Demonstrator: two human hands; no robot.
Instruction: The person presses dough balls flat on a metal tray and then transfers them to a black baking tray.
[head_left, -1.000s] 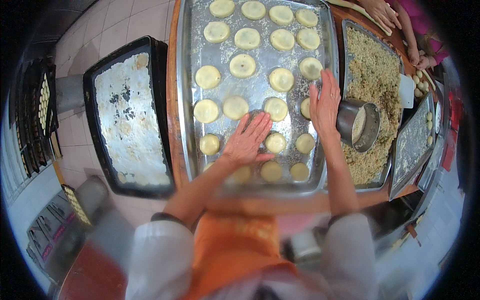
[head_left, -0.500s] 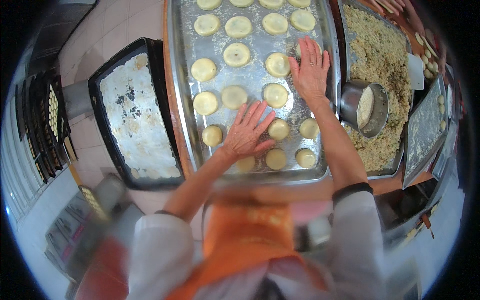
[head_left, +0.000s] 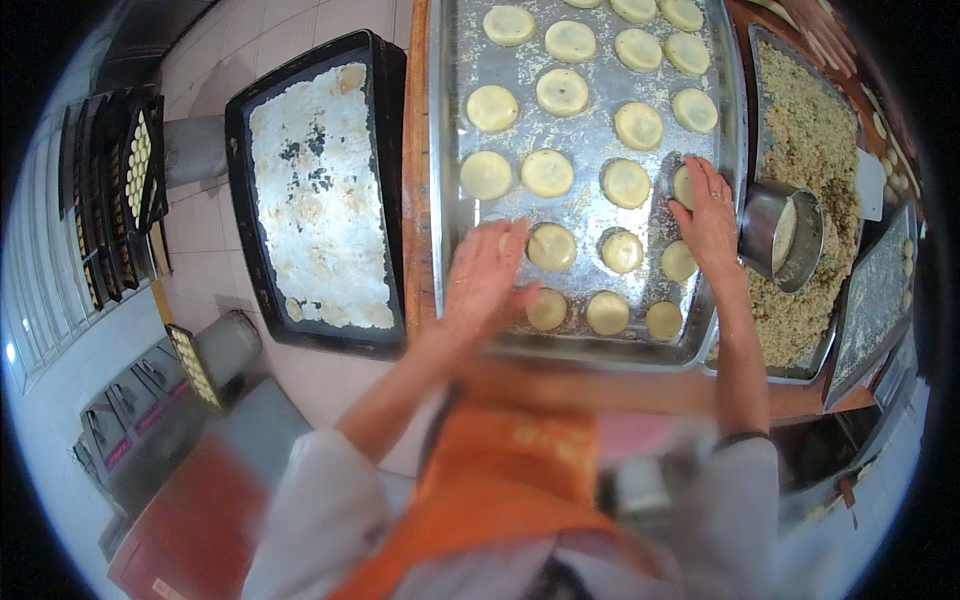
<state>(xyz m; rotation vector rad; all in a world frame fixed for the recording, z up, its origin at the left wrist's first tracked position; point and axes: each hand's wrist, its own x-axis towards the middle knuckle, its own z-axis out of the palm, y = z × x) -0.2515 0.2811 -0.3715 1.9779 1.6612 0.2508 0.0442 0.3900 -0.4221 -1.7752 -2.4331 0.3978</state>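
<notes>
Two flat, open hands press pale dough rounds on the metal tray [head_left: 450, 150], grasping nothing: the left hand [head_left: 485, 275] over a round at the near-left, the right hand [head_left: 708, 215] on one at the right edge. Flattening seems underway; next, each palm needs an unpressed round [head_left: 622, 251].

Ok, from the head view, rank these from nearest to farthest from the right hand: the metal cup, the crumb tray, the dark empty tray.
1. Metal cup: just right of the right hand, nearly touching it.
2. Crumb tray: farther right, under and beyond the cup.
3. Dark empty tray: far left, off the table, across the whole baking tray of dough rounds.
</notes>
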